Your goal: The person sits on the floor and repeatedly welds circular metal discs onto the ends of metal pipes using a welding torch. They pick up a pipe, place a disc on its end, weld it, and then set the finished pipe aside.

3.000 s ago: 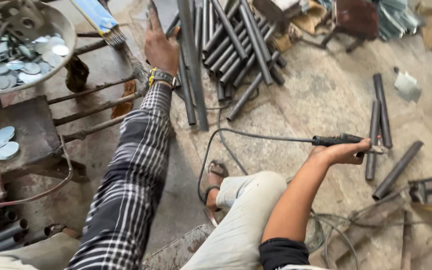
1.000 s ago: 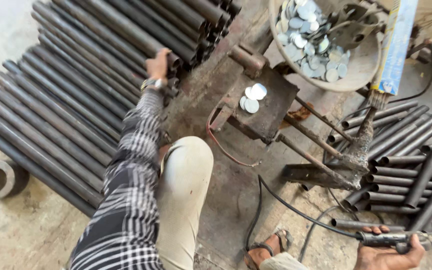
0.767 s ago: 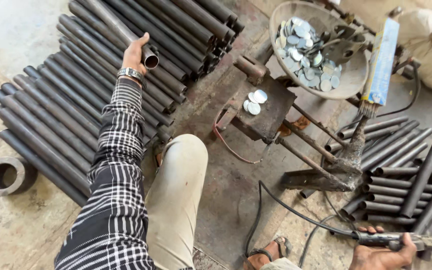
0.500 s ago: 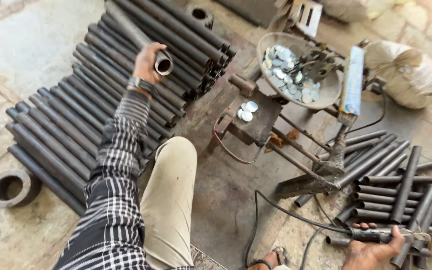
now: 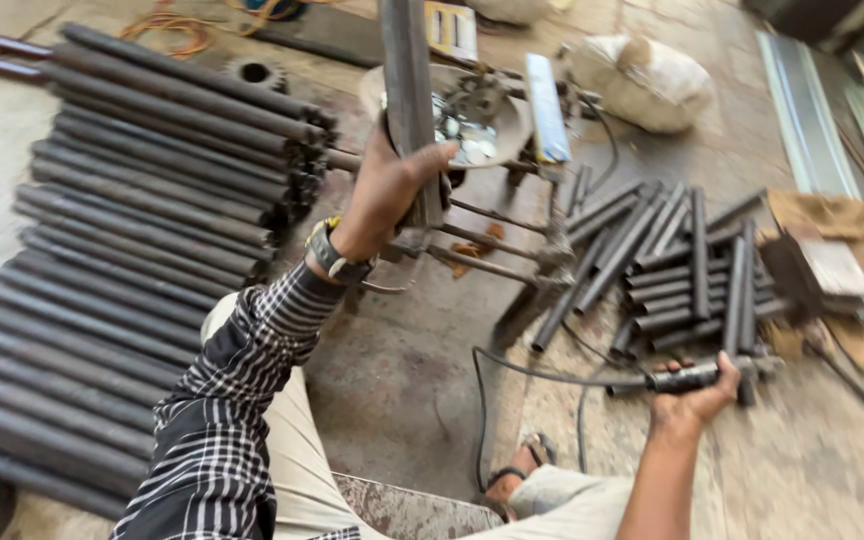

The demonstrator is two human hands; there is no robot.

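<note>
— Pipe point(image 5: 407, 90) in the left hand point(image 5: 384, 190), upright, its top running out past the upper edge of view. The fingers point(image 5: 430, 160) are wrapped tight round its lower part, thumb side toward us, and there is a watch point(image 5: 330, 257) on that wrist, above a checked sleeve point(image 5: 222, 420).

— Where is that against the stand?

— Right in front of the metal stand point(image 5: 512, 255), the low welded frame in the middle of the floor. The pipe hides part of the round pan point(image 5: 497, 125) that sits on top of the stand, the one with the shiny discs point(image 5: 462, 135) in it.

— And the other hand?

— The right hand point(image 5: 697, 395) is low, to the right of the stand and nearer to us, closed round a dark tool handle point(image 5: 687, 378). A black cable point(image 5: 542, 372) runs from the handle across the floor toward the foot of the stand. I cannot make out the tool's tip; it is lost among the short pipes point(image 5: 672, 265).

— Those lie where?

— Heaped just right of the stand, touching one another. The long pipes point(image 5: 122, 260) are stacked in rows on the left of the stand. Beyond the stand, a pale sack point(image 5: 642, 80) rests on the floor.
</note>
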